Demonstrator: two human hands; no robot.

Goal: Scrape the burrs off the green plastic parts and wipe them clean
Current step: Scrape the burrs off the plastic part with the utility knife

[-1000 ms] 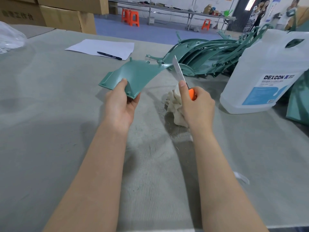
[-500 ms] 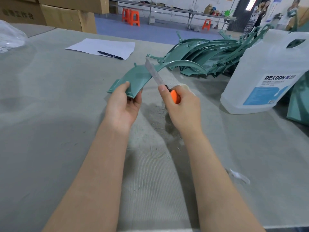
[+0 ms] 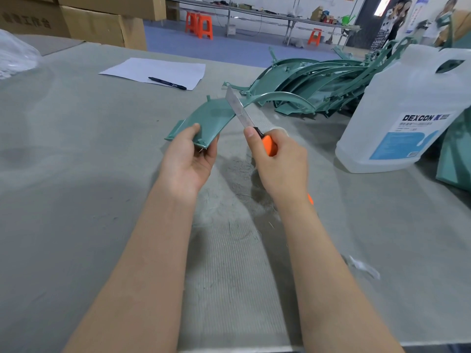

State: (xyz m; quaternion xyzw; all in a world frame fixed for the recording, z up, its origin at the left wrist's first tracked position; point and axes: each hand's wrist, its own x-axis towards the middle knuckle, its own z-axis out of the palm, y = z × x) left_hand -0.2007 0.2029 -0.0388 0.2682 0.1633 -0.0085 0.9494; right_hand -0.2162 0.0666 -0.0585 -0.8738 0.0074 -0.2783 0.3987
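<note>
The table carries all items. Above its centre, a curved plastic part is held at its near end by the left hand. Just to the right, a knife is gripped by the right hand, the blade laid against the part's right edge. A stack of further parts is located behind, to the right (partly hidden by a jug at the right edge). A sheet of paper lies behind, left of centre, with a pen on it. Boxes are positioned beyond the far left corner.

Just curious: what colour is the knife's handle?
Bright orange; the knife handle shows in the head view, gripped by the right hand.
</note>
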